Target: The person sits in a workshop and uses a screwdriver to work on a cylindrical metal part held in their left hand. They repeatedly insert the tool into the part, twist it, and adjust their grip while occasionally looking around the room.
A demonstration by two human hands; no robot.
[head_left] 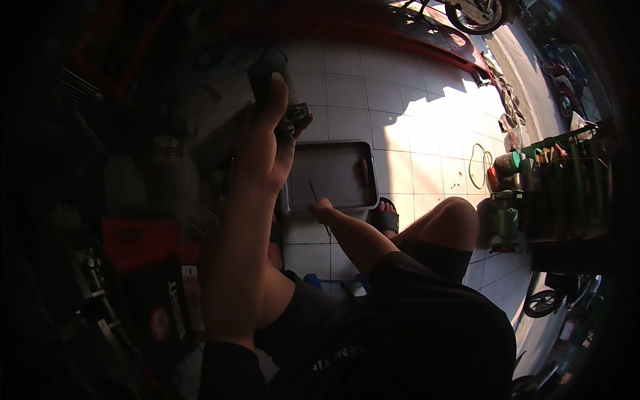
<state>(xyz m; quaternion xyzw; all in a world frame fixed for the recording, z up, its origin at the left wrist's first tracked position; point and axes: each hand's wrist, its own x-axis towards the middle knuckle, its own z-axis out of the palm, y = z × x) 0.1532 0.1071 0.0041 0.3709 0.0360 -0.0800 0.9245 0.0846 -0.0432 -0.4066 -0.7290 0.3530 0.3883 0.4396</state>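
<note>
My left hand (279, 143) is raised over the far left side of a grey metal tray (333, 144), closed round a dark part with a metal fitting (299, 115). Shadow hides the exact kind of part. Its bulky dark body reaches up past my thumb. My right hand (321, 208), at the tray's near edge, is closed on a thin dark rod-like tool (311, 189). One end of the tool points up over the tray and the other sticks out below my fist. A reddish-brown stick-like thing (364, 171) lies inside the tray along its right wall.
White floor tiles (347, 90) surround the tray, sunlit at the right. My sandalled foot (385, 218) stands beside the tray. To the right are a green rack with tools (560, 157) and a loop of cord (477, 167). A red box (140, 240) stands left; motorcycles (475, 15) are beyond.
</note>
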